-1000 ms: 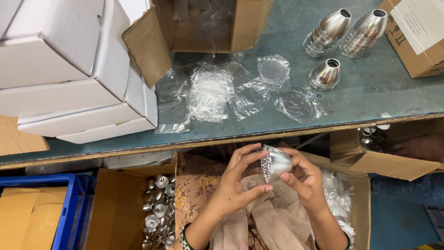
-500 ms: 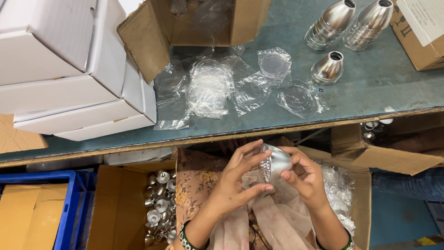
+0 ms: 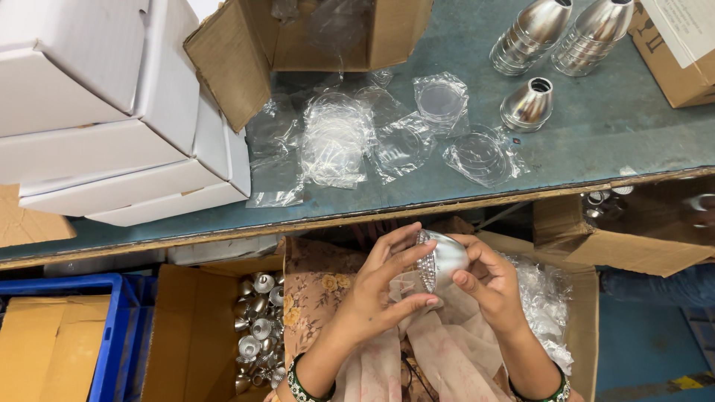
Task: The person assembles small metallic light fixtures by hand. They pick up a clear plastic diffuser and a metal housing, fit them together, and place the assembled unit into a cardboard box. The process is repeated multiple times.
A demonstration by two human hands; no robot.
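Both my hands hold one small shiny metal cup over my lap, below the table's front edge. My left hand cups its wide ridged rim with fingers spread along the open face. My right hand grips the rounded back of the cup from the right. On the table above lie several clear plastic bags with round discs. One single metal cone stands near two stacks of metal cones at the table's far right.
Stacked white boxes fill the table's left. An open cardboard box lies at top centre. A carton of small metal cups sits by my left knee, a blue crate further left, a carton with plastic bags at right.
My hands and the metal cup have stayed in almost the same place; the fingers shifted slightly around the cup. The view moved a little.
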